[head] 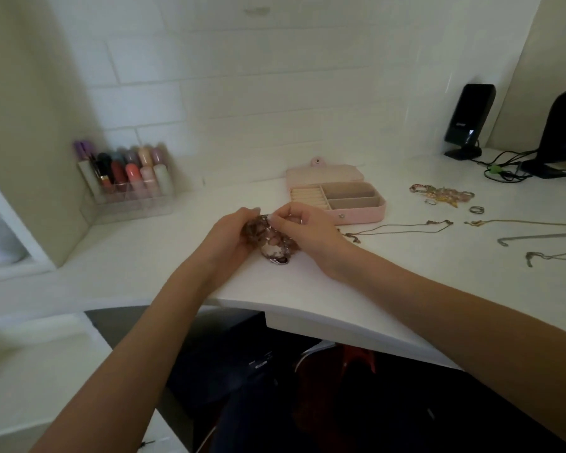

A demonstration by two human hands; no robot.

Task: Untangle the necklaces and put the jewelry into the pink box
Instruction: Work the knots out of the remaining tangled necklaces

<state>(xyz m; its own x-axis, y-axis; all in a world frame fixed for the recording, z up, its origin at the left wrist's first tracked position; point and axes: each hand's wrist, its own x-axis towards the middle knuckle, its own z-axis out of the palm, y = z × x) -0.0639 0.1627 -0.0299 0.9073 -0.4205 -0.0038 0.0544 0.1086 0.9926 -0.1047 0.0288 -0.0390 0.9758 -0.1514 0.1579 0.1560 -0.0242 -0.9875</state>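
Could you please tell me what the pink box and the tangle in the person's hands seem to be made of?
Pink box: probably matte faux leather, beige velvety lining, metal snap. Tangle: likely metal chain, judging by its glints; blur leaves it uncertain.

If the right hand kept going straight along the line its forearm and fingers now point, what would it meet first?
The right hand points up-left, toward the left hand. First in that line is the tangled jewelry both hands already grip, then the left hand's fingers right behind it. Depth between them is unclear.
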